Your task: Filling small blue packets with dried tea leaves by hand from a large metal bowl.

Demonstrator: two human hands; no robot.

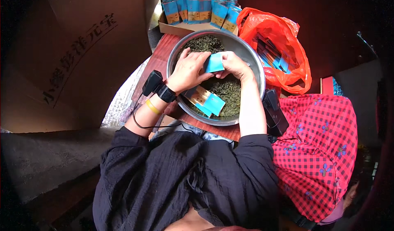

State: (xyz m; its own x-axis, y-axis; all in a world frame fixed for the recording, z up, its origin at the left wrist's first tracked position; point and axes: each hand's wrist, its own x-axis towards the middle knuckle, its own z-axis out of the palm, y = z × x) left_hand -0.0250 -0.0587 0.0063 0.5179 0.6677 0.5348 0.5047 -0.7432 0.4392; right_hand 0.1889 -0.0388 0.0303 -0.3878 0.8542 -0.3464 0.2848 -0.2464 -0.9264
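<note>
Above a round metal basin (261,77), both hands are on one small blue packet (215,63). My left hand (191,65) holds its left side, with the thumb underneath. My right hand (235,65) pinches the packet's right edge. Whether its top is open cannot be told from here. Dark green dried leaves, likely tea (227,101), cover much of the basin's bottom. Several blue and gold packets (215,103) lie on the leaves at the near left, below my left wrist.
Behind the basin, a cardboard tray (175,29) holds several upright blue and gold packets (194,11). A red plastic bag (277,24) with flat packets (278,61) stands at the right. Large cardboard (77,61) bearing writing rises at left. Red checked fabric (317,151) is close on the right.
</note>
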